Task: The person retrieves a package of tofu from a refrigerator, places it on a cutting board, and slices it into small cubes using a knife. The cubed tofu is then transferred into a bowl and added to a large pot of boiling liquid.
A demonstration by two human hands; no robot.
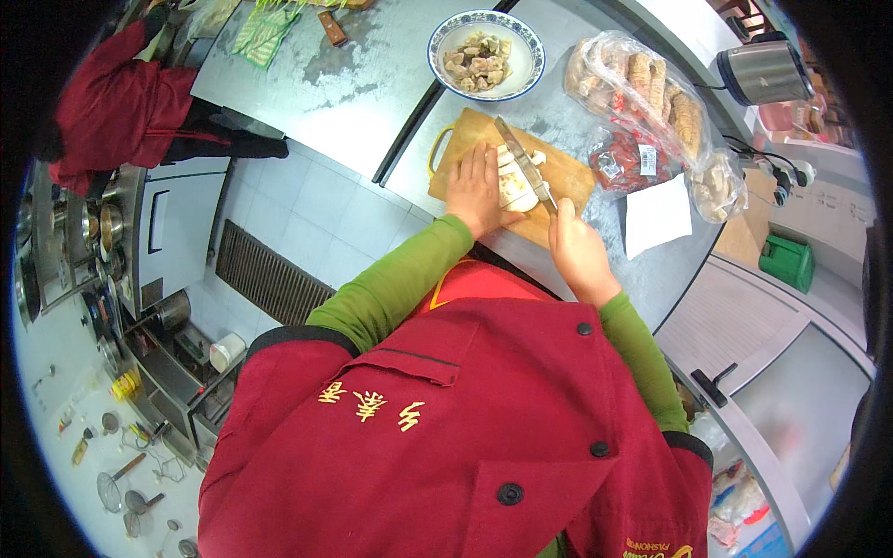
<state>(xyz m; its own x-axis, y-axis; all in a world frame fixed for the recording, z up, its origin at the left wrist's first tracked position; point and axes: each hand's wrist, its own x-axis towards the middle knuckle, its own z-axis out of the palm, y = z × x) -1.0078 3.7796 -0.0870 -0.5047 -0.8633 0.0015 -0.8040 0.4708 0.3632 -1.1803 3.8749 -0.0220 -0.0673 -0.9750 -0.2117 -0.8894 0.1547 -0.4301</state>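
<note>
On a wooden cutting board [474,129] lies a pale, lightly browned flatbread [515,194], cut into strips. My left hand [476,192] presses flat on the bread's left side, fingers pointing away from me. A kitchen knife [522,157] is gripped by its handle in my right hand [578,244]. Its blade slants over the bread's right part, tip towards the far left; whether the edge touches the board is hard to tell. A few small bread pieces [538,157] lie to the right of the blade. Beyond the board stands a blue-rimmed white bowl [534,59] with chopped pieces in it.
Right of the board are a clear plastic bag of ridged breads [645,84], a red packet [624,164] and a white paper [659,217]. A green checked cloth [265,35] lies at the far left. Another person [125,104] stands there. A floor grate [268,268] runs behind.
</note>
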